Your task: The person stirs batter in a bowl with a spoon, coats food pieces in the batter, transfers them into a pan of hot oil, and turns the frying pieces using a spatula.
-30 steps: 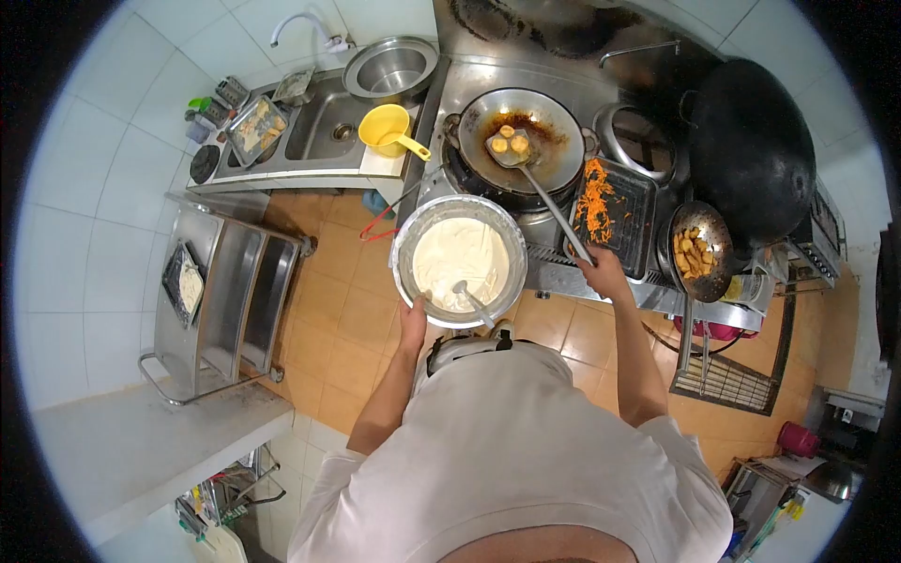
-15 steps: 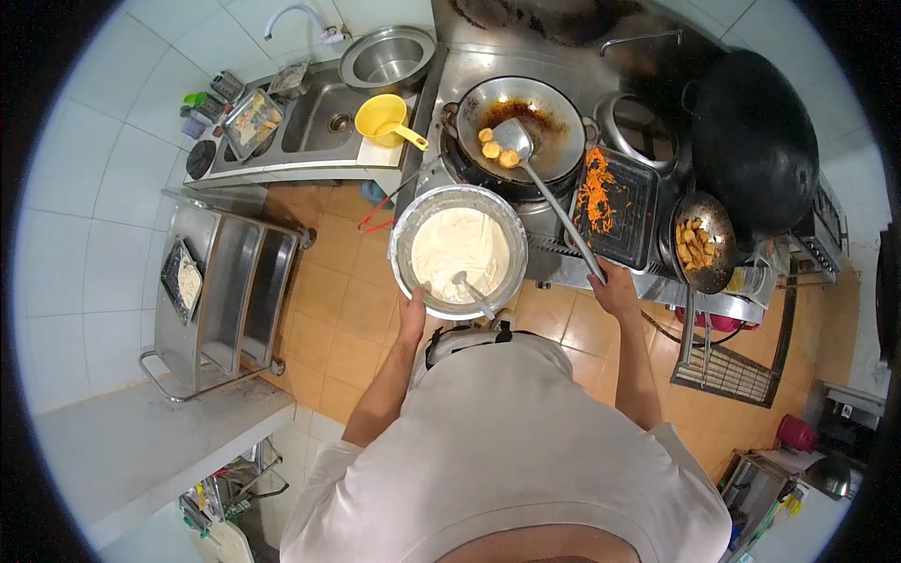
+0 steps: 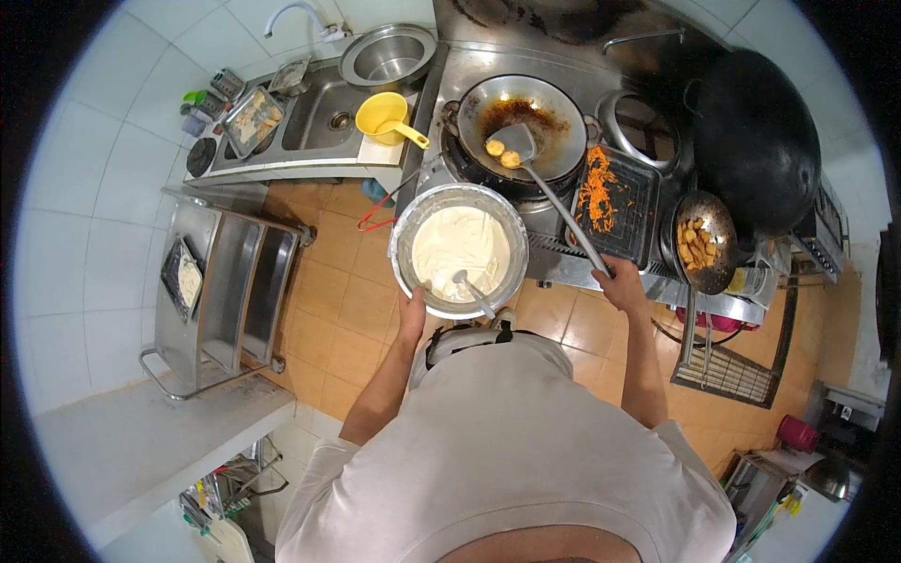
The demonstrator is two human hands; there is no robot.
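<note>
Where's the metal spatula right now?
In the head view, the spatula is right of centre: its blade is in the wok, by two golden pieces, and its handle runs down to the right hand.

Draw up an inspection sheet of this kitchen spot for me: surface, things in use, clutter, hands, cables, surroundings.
Surface: steel stove top; the panel behind it has dark stains.
Things in use: wok with two yellow pieces at the spatula; bowl of pale batter, utensil in it.
Clutter: black tray with orange shreds; pan of browned pieces; yellow scoop.
Hands: left on the bowl's rim; right grips the spatula's handle.
Cables: dark cord or hose below the stove; cannot tell which.
Surroundings: sink, steel cart, tiled floor.
</note>
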